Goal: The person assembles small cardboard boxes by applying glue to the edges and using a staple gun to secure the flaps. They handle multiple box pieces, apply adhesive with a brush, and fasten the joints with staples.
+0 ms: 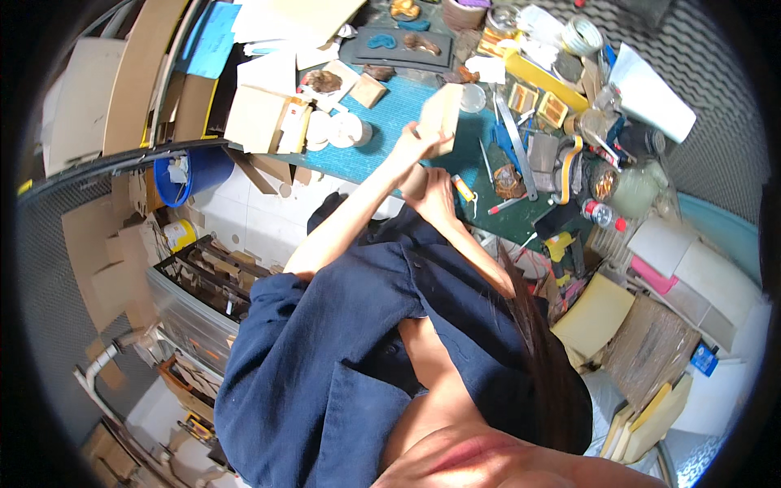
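Observation:
My left hand point(417, 145) grips a pale block point(442, 113), perhaps wood or board, which is tilted up above the bench edge. Just below it, my right hand point(432, 194) is closed around a rounded grey-brown piece point(415, 181); its kind is unclear, and the fingers hide part of it. Both hands are close together in front of my dark blue shirt. Under them lies a teal cutting mat point(396, 104). An orange-and-white tube point(465, 188) rests right of my right hand. Further right lie a steel ruler point(515, 146) and a brown carved lump point(508, 181).
White tubs point(349, 130) and cardboard boxes point(259, 119) stand at the left. Behind, a dark board point(399, 52) carries small blue and brown pieces. Tools, jars and a plastic bottle point(601, 213) crowd the right side. A blue bin point(192, 174) is on the floor left.

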